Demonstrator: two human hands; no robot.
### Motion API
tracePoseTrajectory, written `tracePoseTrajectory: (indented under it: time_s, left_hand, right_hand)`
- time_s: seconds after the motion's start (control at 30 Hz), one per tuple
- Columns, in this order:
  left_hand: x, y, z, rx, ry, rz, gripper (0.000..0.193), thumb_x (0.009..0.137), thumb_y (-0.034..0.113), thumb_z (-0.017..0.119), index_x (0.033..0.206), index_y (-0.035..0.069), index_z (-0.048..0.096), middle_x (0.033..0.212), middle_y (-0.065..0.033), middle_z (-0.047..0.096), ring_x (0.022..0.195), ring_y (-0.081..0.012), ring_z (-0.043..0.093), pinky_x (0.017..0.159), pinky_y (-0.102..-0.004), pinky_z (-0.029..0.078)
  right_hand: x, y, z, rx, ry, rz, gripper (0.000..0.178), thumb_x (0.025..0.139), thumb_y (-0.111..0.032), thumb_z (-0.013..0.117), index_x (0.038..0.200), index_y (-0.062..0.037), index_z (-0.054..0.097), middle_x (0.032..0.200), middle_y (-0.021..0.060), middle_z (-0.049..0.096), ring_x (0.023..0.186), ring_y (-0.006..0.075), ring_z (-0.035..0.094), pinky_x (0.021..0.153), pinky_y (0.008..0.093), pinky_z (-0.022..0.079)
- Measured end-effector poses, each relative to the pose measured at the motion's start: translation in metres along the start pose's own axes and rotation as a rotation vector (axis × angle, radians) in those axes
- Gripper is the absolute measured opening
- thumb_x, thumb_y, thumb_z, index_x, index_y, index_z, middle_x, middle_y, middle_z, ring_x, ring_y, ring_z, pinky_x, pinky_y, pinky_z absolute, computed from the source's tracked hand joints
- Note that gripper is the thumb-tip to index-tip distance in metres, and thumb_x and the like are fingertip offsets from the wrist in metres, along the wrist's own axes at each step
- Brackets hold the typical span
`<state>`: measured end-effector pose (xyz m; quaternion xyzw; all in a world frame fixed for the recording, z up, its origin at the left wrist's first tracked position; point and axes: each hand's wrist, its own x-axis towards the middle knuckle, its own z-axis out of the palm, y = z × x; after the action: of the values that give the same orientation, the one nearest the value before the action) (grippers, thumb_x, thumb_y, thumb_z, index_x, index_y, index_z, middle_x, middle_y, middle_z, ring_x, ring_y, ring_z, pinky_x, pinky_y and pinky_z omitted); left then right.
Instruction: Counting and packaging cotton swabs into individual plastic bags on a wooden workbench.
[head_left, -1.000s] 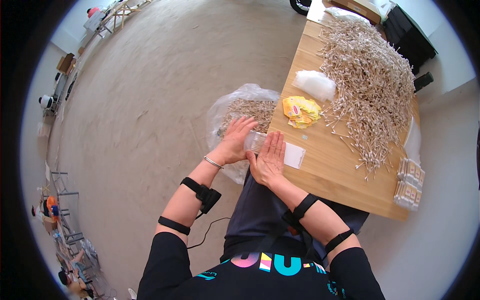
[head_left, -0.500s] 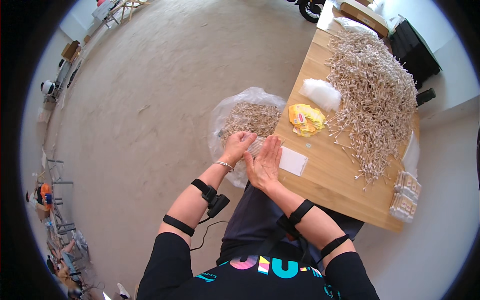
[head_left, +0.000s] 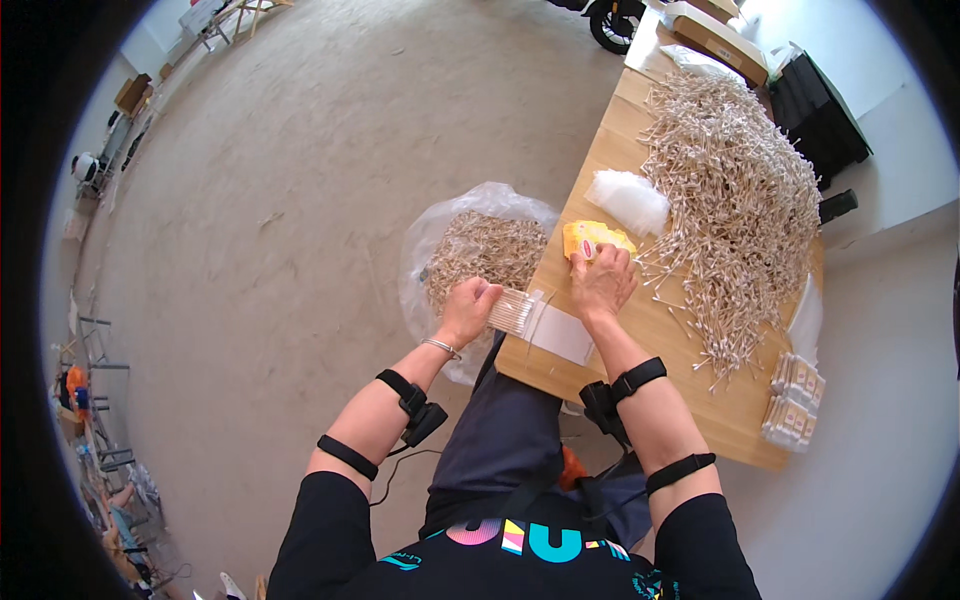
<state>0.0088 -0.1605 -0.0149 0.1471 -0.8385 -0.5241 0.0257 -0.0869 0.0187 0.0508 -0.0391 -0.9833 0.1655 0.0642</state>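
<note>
My left hand (head_left: 468,312) is closed on the end of a clear bag of cotton swabs (head_left: 512,311) with the sticks lying side by side. The bag's other end rests at the table's left edge, against a flat white card-like block (head_left: 562,335). My right hand (head_left: 604,284) reaches over the table with its fingers curled down onto a pile of small yellow printed cards (head_left: 583,236). Its fingertips grip at the near side of that pile and partly hide it.
A large heap of loose cotton swabs (head_left: 735,200) covers the table's right side. Clear empty bags (head_left: 630,202) lie beyond the cards. Filled packs (head_left: 793,403) are stacked at the right corner. Left of the table, a plastic sack (head_left: 420,235) holds more swabs. A black bin (head_left: 818,115) stands far right.
My right hand has left the swab bag and moved forward and right onto the yellow cards. My left hand still holds the bag, now more exposed. The whole view has shifted slightly.
</note>
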Motion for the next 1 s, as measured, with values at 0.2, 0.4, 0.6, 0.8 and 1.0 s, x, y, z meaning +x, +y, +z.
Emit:
tracePoseTrajectory:
  time_s: [0.2,0.4,0.6,0.8,1.0]
  left_hand:
    - [-0.001,-0.007,0.003,-0.121,0.008,-0.012,0.025,0.088,0.025,0.062,0.081,0.001,0.061,0.068,-0.003,0.062,0.063,-0.0089,0.052,0.058,-0.0275,0.044]
    - [-0.003,-0.003,0.002,-0.101,0.015,-0.015,0.026,0.088,0.026,0.061,0.08,0.001,0.06,0.067,-0.0031,0.061,0.063,-0.0084,0.052,0.058,-0.0274,0.043]
    - [-0.002,-0.006,0.003,-0.09,0.036,0.004,0.027,0.087,0.026,0.062,0.078,0.001,0.06,0.066,-0.0027,0.06,0.063,-0.0085,0.051,0.058,-0.0276,0.043]
    - [-0.005,0.007,-0.005,-0.044,0.051,0.006,0.031,0.085,0.031,0.061,0.08,0.001,0.061,0.07,-0.0147,0.063,0.065,-0.0268,0.06,0.061,-0.0359,0.046]
    - [-0.004,0.007,-0.001,-0.063,0.053,0.005,0.031,0.085,0.032,0.061,0.08,0.001,0.061,0.071,-0.0139,0.063,0.066,-0.0266,0.061,0.061,-0.0364,0.046]
  right_hand:
    - [0.008,0.006,0.005,0.107,-0.05,0.057,0.038,0.075,-0.03,0.072,0.102,-0.0086,0.057,0.106,0.0092,0.053,0.106,0.0274,0.049,0.089,0.0403,0.041]
    - [0.015,0.012,0.011,0.203,-0.074,0.096,0.031,0.073,-0.024,0.074,0.093,-0.0069,0.059,0.099,0.0098,0.058,0.1,0.0273,0.054,0.085,0.0389,0.044]
    - [0.022,0.035,0.019,0.487,-0.064,0.215,0.025,0.072,-0.019,0.076,0.083,-0.0038,0.06,0.078,0.0077,0.065,0.069,0.0246,0.062,0.065,0.0382,0.049]
    - [-0.007,0.025,-0.007,0.983,-0.287,0.372,0.027,0.069,-0.004,0.078,0.079,-0.0024,0.053,0.066,0.0056,0.059,0.05,0.0108,0.055,0.041,0.024,0.043]
    - [-0.06,0.012,-0.009,1.162,-0.606,0.46,0.02,0.08,-0.009,0.071,0.082,-0.0013,0.052,0.071,0.0094,0.061,0.056,0.0154,0.062,0.046,0.0256,0.052]
